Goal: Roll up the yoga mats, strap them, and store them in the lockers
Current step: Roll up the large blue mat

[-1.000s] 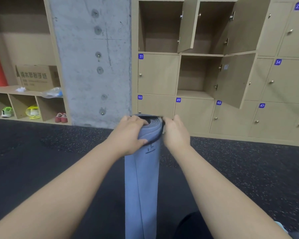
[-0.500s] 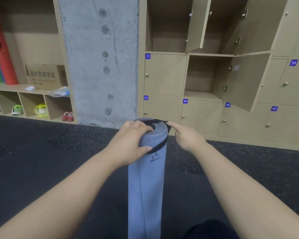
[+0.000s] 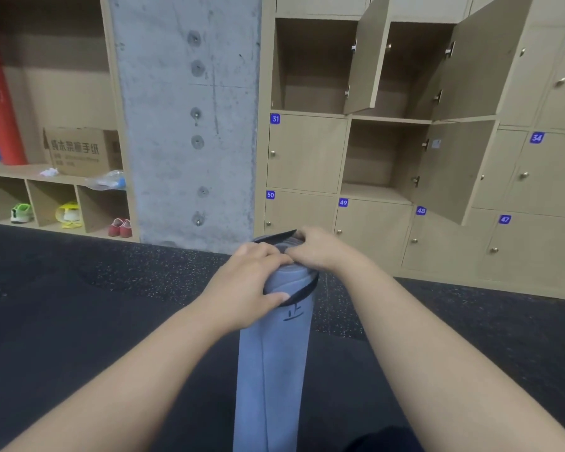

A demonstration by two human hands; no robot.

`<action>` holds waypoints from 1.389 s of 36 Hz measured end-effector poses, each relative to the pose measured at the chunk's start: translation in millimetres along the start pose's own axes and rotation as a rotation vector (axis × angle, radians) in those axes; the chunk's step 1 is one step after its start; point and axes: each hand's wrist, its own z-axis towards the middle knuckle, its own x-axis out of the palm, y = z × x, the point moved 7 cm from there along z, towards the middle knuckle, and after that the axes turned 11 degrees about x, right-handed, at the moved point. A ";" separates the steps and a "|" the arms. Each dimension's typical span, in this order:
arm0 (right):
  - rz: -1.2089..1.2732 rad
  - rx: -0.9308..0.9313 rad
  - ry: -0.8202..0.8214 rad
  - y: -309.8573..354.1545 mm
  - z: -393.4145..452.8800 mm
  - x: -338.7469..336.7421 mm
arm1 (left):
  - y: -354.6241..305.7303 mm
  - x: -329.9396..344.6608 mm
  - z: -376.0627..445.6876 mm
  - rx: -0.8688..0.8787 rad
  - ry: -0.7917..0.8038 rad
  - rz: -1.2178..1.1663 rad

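A rolled blue yoga mat stands upright in front of me on the dark floor. A black strap loops around its top end, with part of the strap lifted over the far rim. My left hand grips the top of the roll from the left, thumb across the strap. My right hand lies over the top end, fingers curled, pinching the strap. The mat's top opening is mostly hidden under both hands.
Wooden lockers fill the wall ahead; three stand open, their doors swung out to the right. A concrete pillar rises on the left. Shoe cubbies, a cardboard box and a red rolled mat are far left.
My right hand has come back from beside the roll onto its top and taken hold of the strap. The left hand keeps its grip.
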 end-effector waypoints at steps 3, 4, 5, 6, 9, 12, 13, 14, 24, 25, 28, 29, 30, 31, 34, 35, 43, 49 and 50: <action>0.084 0.032 -0.040 -5.2 -1.4 4.6 | -1.4 -2.1 -3.0 0.014 0.005 0.009; 0.093 0.041 -0.041 -6.4 -2.6 6.2 | -1.2 -3.9 -4.3 0.020 0.000 0.018; 0.091 0.047 -0.034 -6.8 -3.6 8.0 | -0.8 -6.2 -5.5 0.022 -0.005 0.029; 0.087 0.051 -0.030 -6.4 -4.9 8.8 | 0.7 -8.3 -6.2 0.023 -0.008 0.054; 0.088 0.051 -0.021 -4.3 -7.2 9.2 | 4.0 -13.0 -4.9 0.041 0.007 0.274; 0.096 0.041 -0.022 -4.7 -8.3 9.7 | 6.5 -16.6 -5.7 0.071 -0.071 0.414; 0.102 0.037 -0.023 -4.8 -9.0 10.0 | 6.7 -19.3 -6.6 0.082 -0.112 0.444; 0.113 0.037 -0.022 -5.4 -9.7 10.7 | 7.8 -21.3 -7.5 0.092 -0.134 0.466; 0.189 0.037 -0.006 -5.3 -11.7 15.5 | 44.3 -25.7 -14.0 0.066 -0.100 0.407; 0.197 0.041 -0.003 -5.6 -11.3 16.1 | 48.1 -25.6 -14.7 0.043 -0.099 0.379; 0.219 0.033 0.001 -5.4 -10.8 16.1 | 60.5 -20.8 -18.5 -0.039 -0.090 0.255; 0.220 0.037 0.001 -6.8 -9.8 16.1 | 64.9 -18.5 -20.5 -0.064 -0.088 0.211; 0.219 0.045 0.008 -8.0 -9.1 16.7 | 70.1 -15.1 -22.8 -0.089 -0.081 0.172; 0.220 0.055 0.017 -8.9 -9.0 17.4 | 74.8 -10.2 -25.6 -0.112 -0.066 0.136; 0.264 0.093 0.055 -14.5 -6.6 18.3 | 80.5 13.1 -35.6 -0.120 0.010 0.043; 0.267 0.094 0.054 -14.5 -7.2 17.0 | 80.4 19.3 -38.7 -0.107 0.016 0.009; 0.449 0.061 -0.143 -11.6 -3.9 13.5 | 49.1 9.7 -48.7 0.188 -0.176 -0.071; 0.567 0.109 -0.233 -9.4 1.7 20.6 | 10.5 8.8 -54.7 0.192 -0.306 0.030; 0.583 0.108 -0.244 -10.1 0.8 20.2 | 7.5 9.8 -56.8 0.182 -0.329 0.021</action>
